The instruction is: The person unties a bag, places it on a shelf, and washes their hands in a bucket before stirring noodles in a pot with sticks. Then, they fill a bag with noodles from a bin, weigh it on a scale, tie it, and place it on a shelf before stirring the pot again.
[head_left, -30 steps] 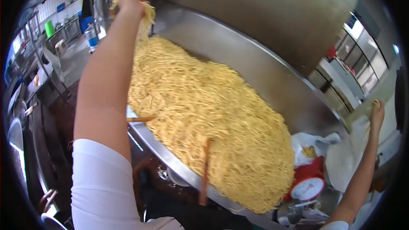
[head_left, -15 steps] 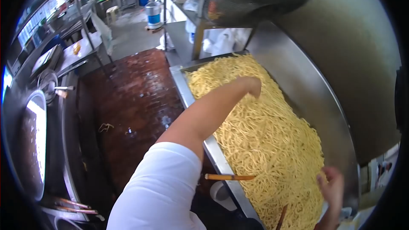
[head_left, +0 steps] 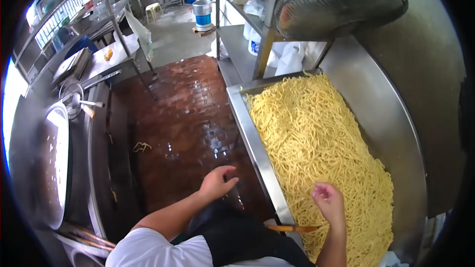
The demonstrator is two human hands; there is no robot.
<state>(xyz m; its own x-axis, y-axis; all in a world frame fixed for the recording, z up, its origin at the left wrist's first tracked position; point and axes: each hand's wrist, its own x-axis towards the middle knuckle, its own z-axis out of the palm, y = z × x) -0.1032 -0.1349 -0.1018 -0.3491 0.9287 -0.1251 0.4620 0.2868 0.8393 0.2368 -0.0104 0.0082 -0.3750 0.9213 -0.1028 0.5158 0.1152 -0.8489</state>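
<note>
A large mass of yellow noodles (head_left: 316, 133) fills the long stainless steel trough (head_left: 255, 143) on the right. My left hand (head_left: 216, 183) is outside the trough, above the wet floor, with its thumb and fingers apart and nothing in it. Over the nearer part of the noodles hovers my right hand (head_left: 329, 202), its fingers loosely curled with a gap to the thumb, and no object shows in it. Close to the right wrist, a wooden stick (head_left: 292, 228) lies across the trough's left rim, its tip over the noodles.
A wide fan (head_left: 341, 5) hangs over the trough's far end, beside a metal shelf (head_left: 237, 49) with plastic bags. To the left are a large round pan (head_left: 57, 163), a wire strainer (head_left: 71, 91) and wooden sticks. The red-brown tiled floor (head_left: 173, 118) is wet.
My left hand has drawn back from above the far noodles to beside the trough, near my body. My right hand has moved left from the trough's right side. The view has shifted.
</note>
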